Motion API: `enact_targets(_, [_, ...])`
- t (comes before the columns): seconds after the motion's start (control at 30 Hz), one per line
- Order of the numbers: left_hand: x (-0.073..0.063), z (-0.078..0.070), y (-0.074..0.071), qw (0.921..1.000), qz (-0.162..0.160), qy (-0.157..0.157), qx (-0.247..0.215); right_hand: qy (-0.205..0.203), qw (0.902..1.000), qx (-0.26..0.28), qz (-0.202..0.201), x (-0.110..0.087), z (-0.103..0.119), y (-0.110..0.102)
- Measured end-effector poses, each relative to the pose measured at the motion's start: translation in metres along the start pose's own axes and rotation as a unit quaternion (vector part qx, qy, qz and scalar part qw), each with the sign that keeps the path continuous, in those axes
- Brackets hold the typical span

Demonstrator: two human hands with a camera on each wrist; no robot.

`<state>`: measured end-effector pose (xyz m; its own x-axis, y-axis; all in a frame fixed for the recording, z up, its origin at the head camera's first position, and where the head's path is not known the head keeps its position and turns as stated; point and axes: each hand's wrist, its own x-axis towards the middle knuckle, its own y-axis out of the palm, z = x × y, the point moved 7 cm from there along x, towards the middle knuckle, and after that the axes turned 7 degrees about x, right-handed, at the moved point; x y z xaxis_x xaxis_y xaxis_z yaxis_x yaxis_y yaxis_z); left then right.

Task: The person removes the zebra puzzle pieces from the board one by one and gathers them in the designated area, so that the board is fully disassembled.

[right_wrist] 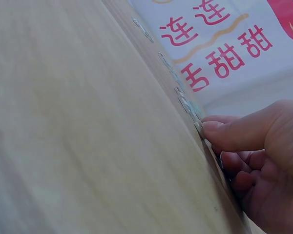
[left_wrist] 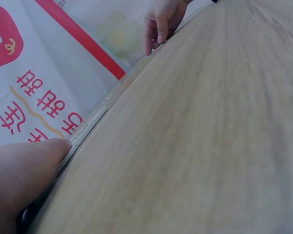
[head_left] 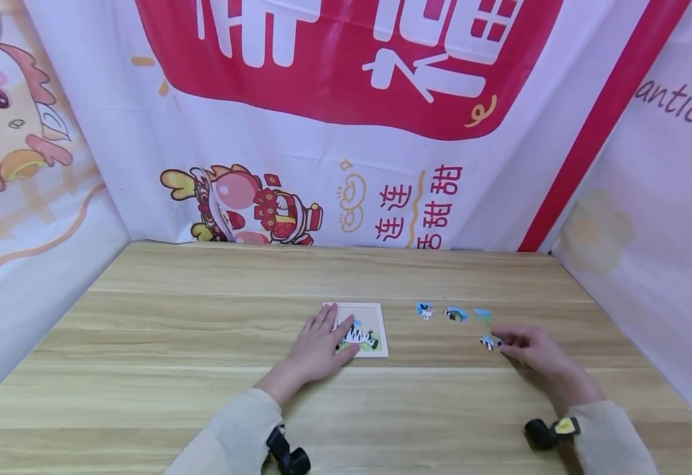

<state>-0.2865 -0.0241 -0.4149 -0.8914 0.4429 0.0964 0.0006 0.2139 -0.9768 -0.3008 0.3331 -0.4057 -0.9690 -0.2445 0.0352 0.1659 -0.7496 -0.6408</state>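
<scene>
A square puzzle board (head_left: pixel 384 333) with a pale frame lies on the table, its picture partly filled with a zebra on green. My left hand (head_left: pixel 320 343) rests flat over the board's left side, fingers spread, covering part of the picture. To the right, my right hand (head_left: pixel 530 349) pinches the edge of a black, white and blue puzzle piece (head_left: pixel 487 342) between thumb and forefinger. The right wrist view shows this right hand (right_wrist: pixel 263 151) with its other fingers curled at the tabletop. In the left wrist view, only part of the left hand (left_wrist: pixel 27 170) shows.
Between the board and my right hand lie a zebra-patterned piece (head_left: pixel 425 311), a green and blue piece (head_left: pixel 456 314) and another blue-green piece (head_left: pixel 483 315). The wooden table (head_left: pixel 203 316) meets a printed cloth backdrop (head_left: pixel 346 145) at its back edge.
</scene>
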Motion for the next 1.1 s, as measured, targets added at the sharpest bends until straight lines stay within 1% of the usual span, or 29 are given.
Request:
enact_targets(0.13, [0.0, 0.001, 0.001, 1.0, -0.001, 0.002, 0.001, 0.009, 1.0, -0.001, -0.001, 0.0, 0.0, 0.0])
enact_targets(0.27, [0.0, 0.002, 0.001, 1.0, -0.002, -0.001, 0.0, 0.027, 0.9995, 0.016, 0.005, 0.001, 0.001, -0.001])
enact_targets(0.33, [0.0, 0.002, 0.001, 1.0, -0.005, -0.001, -0.001, 0.039, 0.9986, 0.034, 0.004, 0.002, 0.001, -0.001])
enact_targets(0.47, [0.0, 0.003, 0.001, 0.9999, -0.015, -0.001, -0.006, 0.058, 0.997, 0.051, -0.004, 0.001, 0.005, -0.005])
enact_targets(0.57, [0.0, 0.004, 0.0, 0.9997, -0.022, -0.001, -0.013, 0.068, 0.9963, 0.049, -0.015, 0.001, 0.012, -0.007])
enact_targets(0.67, [0.001, 0.005, -0.001, 0.9993, -0.025, -0.004, -0.026, 0.063, 0.9969, 0.038, -0.026, 0.001, 0.023, -0.008])
enact_targets(0.83, [0.002, 0.013, -0.004, 0.9983, -0.041, -0.017, -0.037, 0.036, 0.9983, 0.031, -0.035, 0.006, 0.044, -0.004])
enact_targets(0.97, [0.001, 0.02, -0.005, 0.9977, -0.044, -0.032, -0.04, 0.016, 0.9988, 0.038, -0.028, 0.012, 0.056, 0.005])
enact_targets(1.1, [0.001, 0.024, -0.007, 0.9976, -0.043, -0.038, -0.038, 0.016, 0.9993, 0.031, -0.013, 0.021, 0.065, 0.016])
